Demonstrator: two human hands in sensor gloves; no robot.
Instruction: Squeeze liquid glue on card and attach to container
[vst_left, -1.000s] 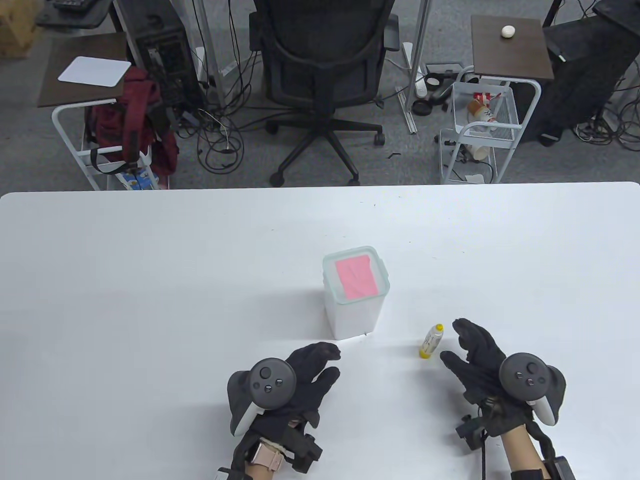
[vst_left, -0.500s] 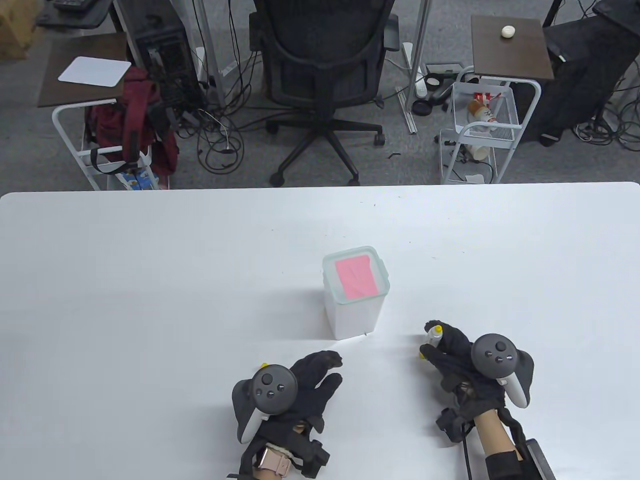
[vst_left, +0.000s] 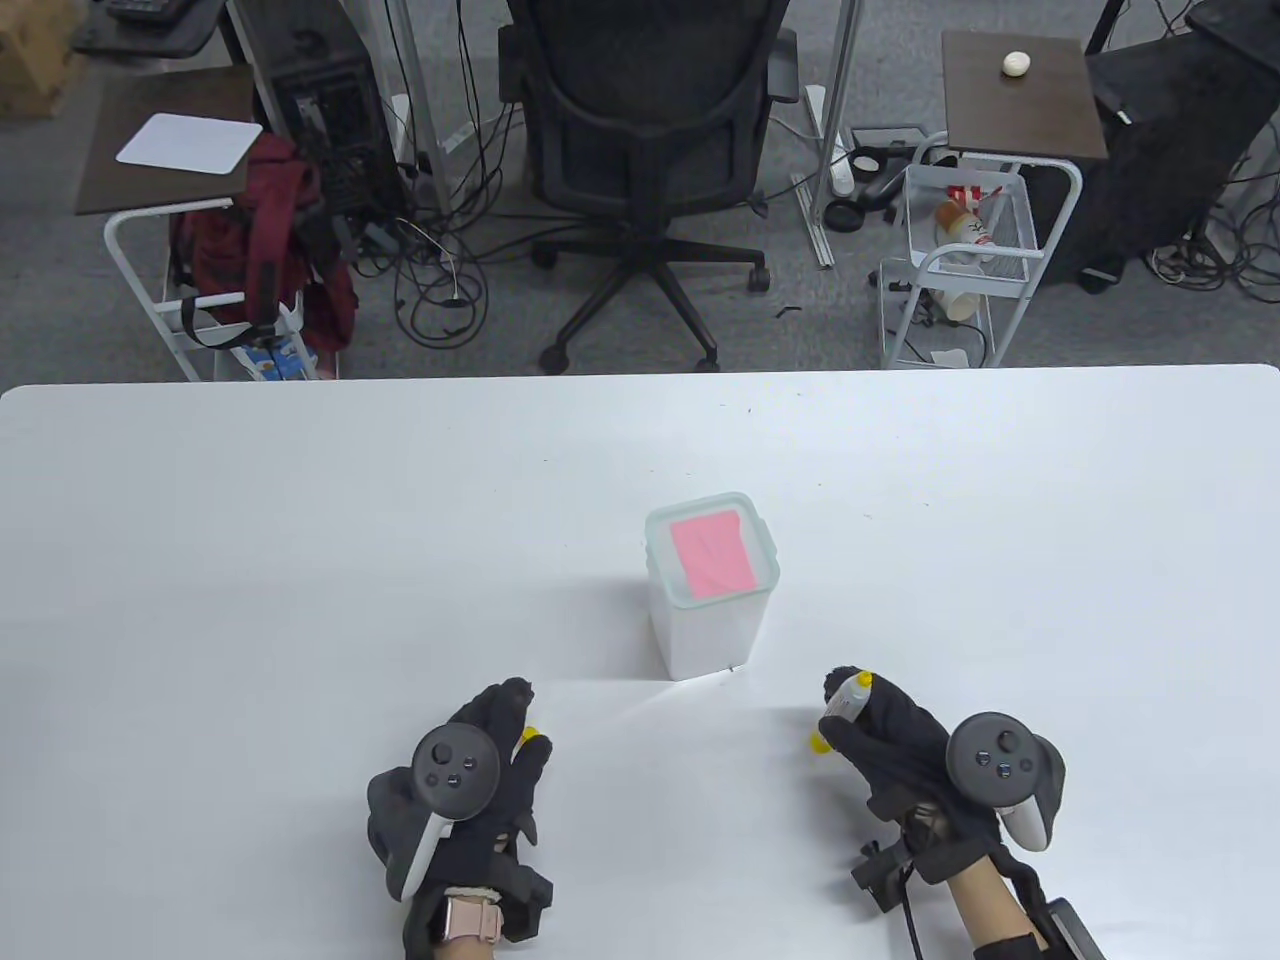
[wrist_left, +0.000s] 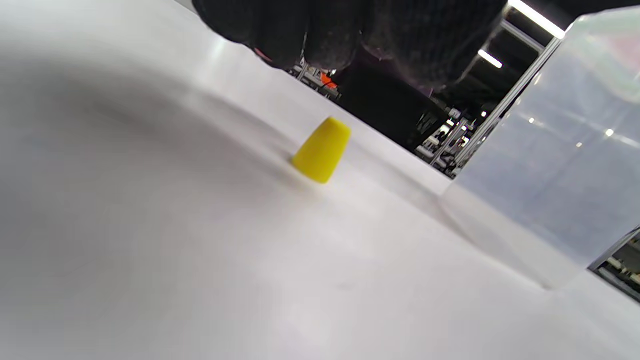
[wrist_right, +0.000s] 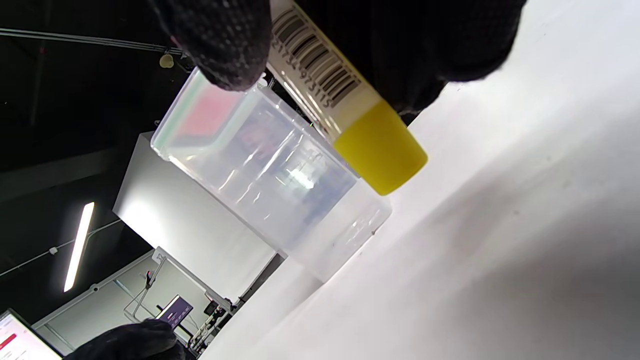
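Right hand (vst_left: 905, 745) has its fingers (wrist_right: 220, 45) clamped around the small white glue bottle with yellow ends and a barcode label (vst_left: 842, 708). Bottle is lifted off the white desk (vst_left: 300, 560), tilted, one yellow end poking out past the fingertips on the far side, the other yellow end sticking out below the thumb side. In the right wrist view the yellow base (wrist_right: 381, 150) hangs clear of the desk surface, barcode facing the camera.

Left hand (vst_left: 470, 790) is palm-down over the desk, fingers together and curled loosely; cannot tell if they touch the surface. Small yellow cone-shaped plastic cap (wrist_left: 322, 149) sits on the desk right under/beside those fingertips, not pinched in the left wrist view; in the table view it shows as a yellow bit (vst_left: 531, 735) between the fingers.

Translucent white square plastic container with lid (vst_left: 712, 585) stands upright on the desk beyond both sets of fingers, roughly between the two hands, apart from each. Pink rectangular card (vst_left: 711, 556) lies flat on its lid, slightly skewed. Right-hand fingers sit nearer the container than the left ones.
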